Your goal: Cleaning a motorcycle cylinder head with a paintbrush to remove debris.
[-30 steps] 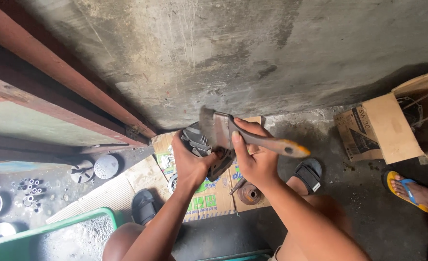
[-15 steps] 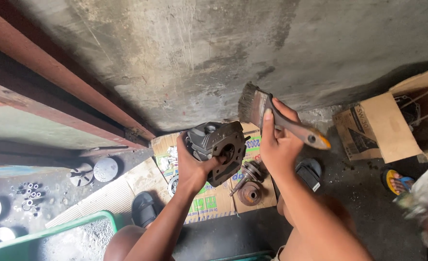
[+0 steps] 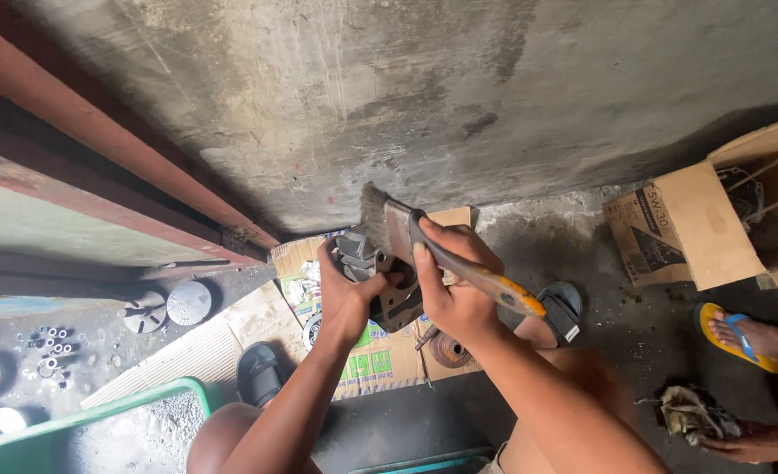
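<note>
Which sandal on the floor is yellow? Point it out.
The flip-flop with blue straps at far right, on a foot below the cardboard box. The other two sandals, near the person's legs, are black.

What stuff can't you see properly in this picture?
Head view only:
- Metal part: mostly hidden by the left hand and brush.
- Brush bristles: dark against the wall, blurry.
- Other person's foot: the rest is cut off by the right edge.
- Small bits on the floor: too small to tell.
</note>
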